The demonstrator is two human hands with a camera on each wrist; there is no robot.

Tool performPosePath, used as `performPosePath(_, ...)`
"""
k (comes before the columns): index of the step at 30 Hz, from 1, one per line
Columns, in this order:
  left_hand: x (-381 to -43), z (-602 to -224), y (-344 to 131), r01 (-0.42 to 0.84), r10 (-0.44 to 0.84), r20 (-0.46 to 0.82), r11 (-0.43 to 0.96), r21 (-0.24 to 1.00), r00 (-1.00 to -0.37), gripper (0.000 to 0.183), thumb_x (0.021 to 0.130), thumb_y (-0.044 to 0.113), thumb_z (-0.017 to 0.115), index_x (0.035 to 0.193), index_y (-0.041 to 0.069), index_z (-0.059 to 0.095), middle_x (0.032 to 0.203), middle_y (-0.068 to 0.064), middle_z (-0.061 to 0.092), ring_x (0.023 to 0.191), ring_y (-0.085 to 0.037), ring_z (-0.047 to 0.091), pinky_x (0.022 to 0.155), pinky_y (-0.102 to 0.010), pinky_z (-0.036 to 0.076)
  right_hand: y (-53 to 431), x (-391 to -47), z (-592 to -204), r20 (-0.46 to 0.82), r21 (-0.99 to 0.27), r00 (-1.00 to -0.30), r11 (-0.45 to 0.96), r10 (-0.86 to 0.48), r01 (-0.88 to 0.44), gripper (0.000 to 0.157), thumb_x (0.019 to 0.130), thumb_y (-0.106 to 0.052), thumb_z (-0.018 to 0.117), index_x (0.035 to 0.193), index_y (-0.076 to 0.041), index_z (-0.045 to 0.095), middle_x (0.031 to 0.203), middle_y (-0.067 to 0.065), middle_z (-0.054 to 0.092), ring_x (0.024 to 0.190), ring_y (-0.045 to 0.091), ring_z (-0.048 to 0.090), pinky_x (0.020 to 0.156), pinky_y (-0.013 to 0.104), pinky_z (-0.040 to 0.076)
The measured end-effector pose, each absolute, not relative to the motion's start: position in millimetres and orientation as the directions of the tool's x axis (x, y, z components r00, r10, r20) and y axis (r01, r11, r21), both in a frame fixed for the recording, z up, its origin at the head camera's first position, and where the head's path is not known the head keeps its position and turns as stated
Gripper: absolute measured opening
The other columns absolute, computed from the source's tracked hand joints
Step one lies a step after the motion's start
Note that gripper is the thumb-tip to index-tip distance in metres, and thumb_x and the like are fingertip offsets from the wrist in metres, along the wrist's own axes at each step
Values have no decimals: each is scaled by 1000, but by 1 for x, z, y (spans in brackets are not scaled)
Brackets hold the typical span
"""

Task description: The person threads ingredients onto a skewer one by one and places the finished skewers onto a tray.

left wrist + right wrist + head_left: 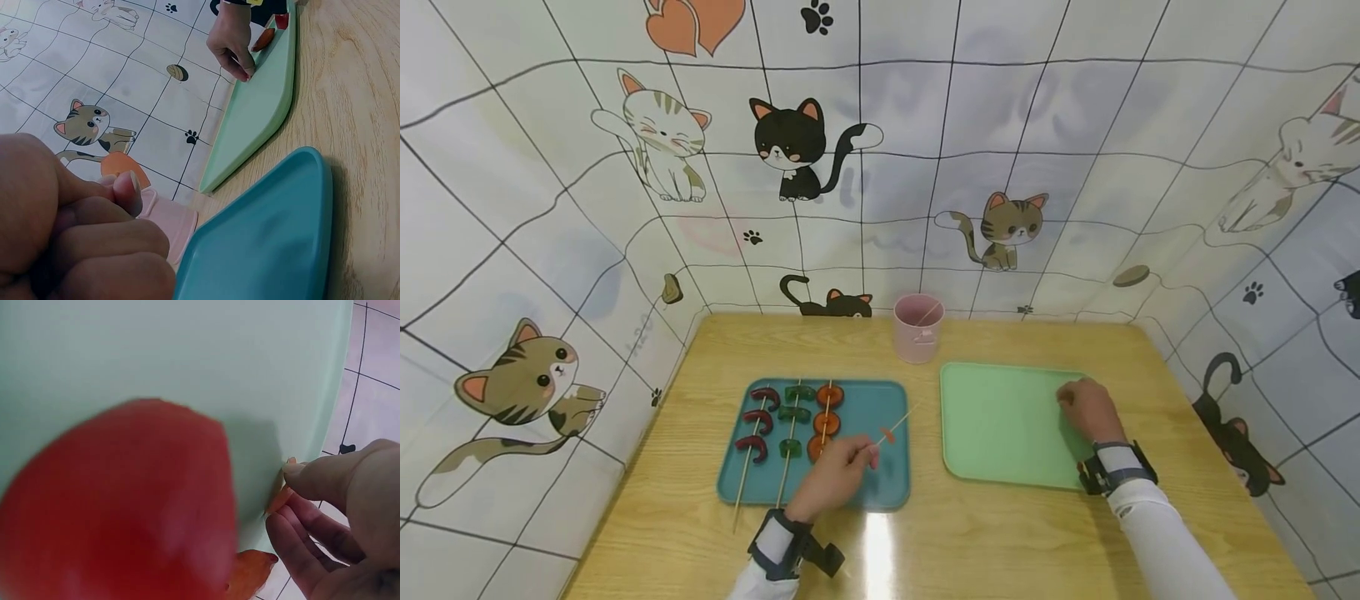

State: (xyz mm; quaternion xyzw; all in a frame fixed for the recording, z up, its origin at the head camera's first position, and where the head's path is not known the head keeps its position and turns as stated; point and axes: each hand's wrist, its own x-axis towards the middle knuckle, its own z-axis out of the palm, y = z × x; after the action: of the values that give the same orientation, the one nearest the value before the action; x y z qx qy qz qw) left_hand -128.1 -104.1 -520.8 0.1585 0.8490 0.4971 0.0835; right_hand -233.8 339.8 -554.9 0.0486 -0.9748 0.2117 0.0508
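My left hand pinches a thin wooden skewer over the right side of the blue tray. One orange slice is threaded on it, and the skewer's free tip points up and right. At the right edge of the green tray is my right hand. Its thumb and fingers pinch an orange slice, as the right wrist view shows. Close to that camera lies a large red piece on the green tray, with an orange-brown piece beside it.
Three skewers lie on the blue tray, bearing dark red curved pieces, green pieces and orange rounds. A pink bucket with a stick in it stands at the back, before the cat-printed wall. Bare wood shows in front.
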Motion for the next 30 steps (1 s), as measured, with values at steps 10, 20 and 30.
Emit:
performPosePath(10, -125, -520, -103, 178, 361, -4, 470, 864, -933, 32, 109, 17, 49, 82, 8, 63, 65, 4, 40, 51, -3, 32, 54, -22, 32, 327, -226, -548, 202, -492, -970, 843, -133, -218, 20, 99, -6, 64, 112, 5, 73, 108, 26, 73, 95, 42, 70, 81, 56, 56)
performPosePath(20, -127, -522, -101, 206, 384, 13, 467, 860, -923, 30, 109, 16, 50, 83, 7, 64, 65, 6, 40, 52, -2, 32, 55, -21, 32, 295, -213, -525, 48, -788, -999, 613, -21, -50, 36, 103, -35, 64, 129, -11, 70, 132, 14, 70, 116, 25, 68, 89, 28, 53)
performPosePath(30, -125, -517, -96, 208, 402, 9, 455, 866, -916, 34, 110, 23, 48, 85, 5, 64, 63, 6, 37, 50, -2, 30, 53, -20, 30, 254, -193, -511, -118, -958, -987, 273, -107, 85, 59, 98, -49, 66, 143, -12, 59, 142, 8, 64, 116, -1, 66, 97, 18, 51)
